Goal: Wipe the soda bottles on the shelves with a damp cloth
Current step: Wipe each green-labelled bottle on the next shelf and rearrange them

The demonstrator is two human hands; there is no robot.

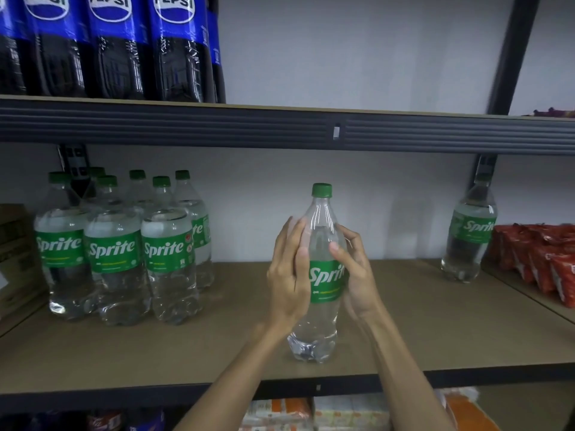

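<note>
We find the Sprite bottle [326,284] in hand standing upright at centre frame, its base on the middle shelf board [217,346] near the front edge, well apart from the cluster of Sprite bottles [115,253] at left and the lone bottle [469,231] at far right. The left hand [287,275] lies against the bottle's left flank with fingers nearly straight, pressing rather than wrapping. The right hand [357,275] grips the right flank, fingers curled round at label height and thumb on the shoulder above it. We see no cloth in either hand or anywhere in frame, so we judge the wiping of this bottle not yet under way. Liquid shows up to about the shoulder and the green cap [321,190] is on; we expect it to be heavy, the thin clear wall yielding under a squeeze, and slippery once damp. In our judgement the firmest hold is round the label band or the neck beneath the cap, with the base kept on the board. Pepsi bottles [118,48] occupy the upper left; red packets [541,262] lie at the right edge.
</note>
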